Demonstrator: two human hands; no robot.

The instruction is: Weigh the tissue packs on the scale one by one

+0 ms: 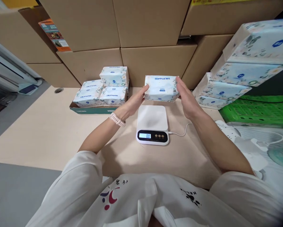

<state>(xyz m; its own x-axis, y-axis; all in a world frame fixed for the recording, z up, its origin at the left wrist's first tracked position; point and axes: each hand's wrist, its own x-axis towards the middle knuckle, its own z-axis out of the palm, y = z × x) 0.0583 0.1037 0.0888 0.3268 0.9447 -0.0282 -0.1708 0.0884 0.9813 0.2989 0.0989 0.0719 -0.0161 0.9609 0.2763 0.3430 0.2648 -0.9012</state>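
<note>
Between my two hands I hold a tissue pack [162,88], white and pale blue with floral print and "Manhua" lettering, raised beyond the scale. My left hand [138,100] grips its left end and my right hand [186,97] its right end. Below it on the table lies a white digital scale [152,118], its lit display reading 0.0 and its plate bare. To the left, a shallow green tray [91,110] contains several similar packs [113,96], one stacked on top. More packs [240,74] form a leaning stack at the right.
Cardboard boxes [153,23] wall off the back of the wooden table [37,126]. A white cable [182,134] runs from the scale's right side under my right arm. On the right are a green plastic crate [262,108] and white wrapping [247,151].
</note>
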